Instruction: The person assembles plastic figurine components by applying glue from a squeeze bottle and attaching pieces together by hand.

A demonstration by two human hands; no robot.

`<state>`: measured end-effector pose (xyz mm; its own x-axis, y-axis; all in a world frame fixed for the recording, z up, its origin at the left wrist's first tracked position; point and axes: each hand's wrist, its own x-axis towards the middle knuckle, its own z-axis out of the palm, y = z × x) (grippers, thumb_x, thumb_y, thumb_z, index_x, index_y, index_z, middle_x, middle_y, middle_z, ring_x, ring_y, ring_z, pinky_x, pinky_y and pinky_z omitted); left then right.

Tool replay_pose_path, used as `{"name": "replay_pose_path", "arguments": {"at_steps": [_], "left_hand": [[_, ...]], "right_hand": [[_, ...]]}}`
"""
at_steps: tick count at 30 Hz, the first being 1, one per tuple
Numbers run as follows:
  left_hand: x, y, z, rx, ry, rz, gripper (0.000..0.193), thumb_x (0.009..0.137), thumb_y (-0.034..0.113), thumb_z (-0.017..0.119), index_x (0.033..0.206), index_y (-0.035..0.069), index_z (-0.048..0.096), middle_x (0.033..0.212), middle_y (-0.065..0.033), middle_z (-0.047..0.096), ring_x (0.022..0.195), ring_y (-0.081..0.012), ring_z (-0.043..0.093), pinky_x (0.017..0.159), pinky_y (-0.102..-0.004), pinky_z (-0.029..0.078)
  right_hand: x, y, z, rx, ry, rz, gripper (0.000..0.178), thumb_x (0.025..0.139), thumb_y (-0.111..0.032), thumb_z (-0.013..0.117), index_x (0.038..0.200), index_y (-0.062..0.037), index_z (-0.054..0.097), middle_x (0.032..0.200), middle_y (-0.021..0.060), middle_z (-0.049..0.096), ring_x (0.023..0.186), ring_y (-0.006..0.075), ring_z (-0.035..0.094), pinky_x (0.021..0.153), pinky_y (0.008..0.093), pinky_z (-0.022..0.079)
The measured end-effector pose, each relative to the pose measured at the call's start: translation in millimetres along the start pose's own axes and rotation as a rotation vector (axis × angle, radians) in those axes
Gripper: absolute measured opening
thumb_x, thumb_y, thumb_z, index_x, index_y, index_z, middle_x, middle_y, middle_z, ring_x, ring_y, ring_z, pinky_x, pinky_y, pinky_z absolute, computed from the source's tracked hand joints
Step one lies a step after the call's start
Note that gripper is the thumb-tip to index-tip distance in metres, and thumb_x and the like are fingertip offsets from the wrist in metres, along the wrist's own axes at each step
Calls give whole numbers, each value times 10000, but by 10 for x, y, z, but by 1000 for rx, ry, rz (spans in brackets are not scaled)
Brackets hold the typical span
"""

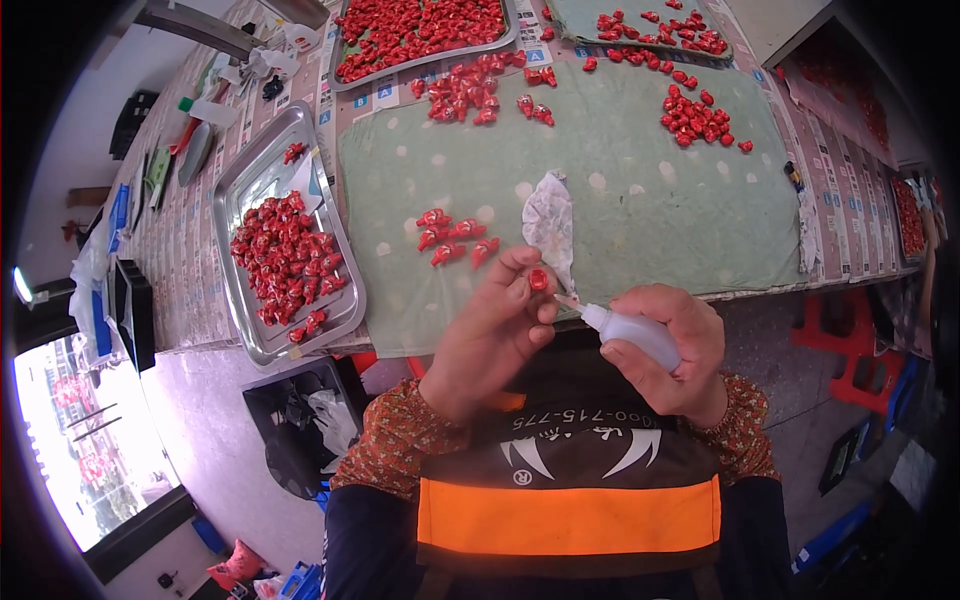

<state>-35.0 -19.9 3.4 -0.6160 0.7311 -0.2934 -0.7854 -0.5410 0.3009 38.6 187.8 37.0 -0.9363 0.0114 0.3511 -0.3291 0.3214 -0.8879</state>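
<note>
Between the thumb and fingers of my left hand [490,335] is a small red piece [539,279], its hollow side turned up. My right hand [672,350] is wrapped around a white squeeze bottle [640,338], tilted so that its thin nozzle points at the red piece, close to my left fingertips. Just beyond my hands, a crumpled white cloth [549,225] lies on the green mat [640,230]. To its left sit several small red figures [447,233]. A loose pile of rounded red pieces [695,118] rests farther off on the right.
A metal tray [345,310] heaped with red figures stands at the left. Another metal tray [512,25] full of red pieces is at the back, with a cluster of red figures [465,90] before it. Below the table's left edge is a black bin [270,400]; a red stool [850,345] stands right.
</note>
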Motion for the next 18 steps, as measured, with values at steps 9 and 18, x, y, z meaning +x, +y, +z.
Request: {"name": "replay_pose_path", "arguments": {"at_steps": [9,18], "left_hand": [[19,-2,-83,32,19,-47,232,984,191,562,1182,81,513,1060,-19,544,864,-104,526,680,-229,437],[5,-14,-66,60,1,-59,191,978,207,577,1120,99,508,1041,2,532,857,-82,523,665,-216,434]], "right_hand": [[-9,0,-6,-28,18,-9,328,758,-93,786,1031,-22,621,876,122,683,705,253,684,622,312,528],[0,-12,-10,-111,-7,-56,307,763,-94,788,1016,-20,631,823,122,679,621,260,642,550,325,487]]}}
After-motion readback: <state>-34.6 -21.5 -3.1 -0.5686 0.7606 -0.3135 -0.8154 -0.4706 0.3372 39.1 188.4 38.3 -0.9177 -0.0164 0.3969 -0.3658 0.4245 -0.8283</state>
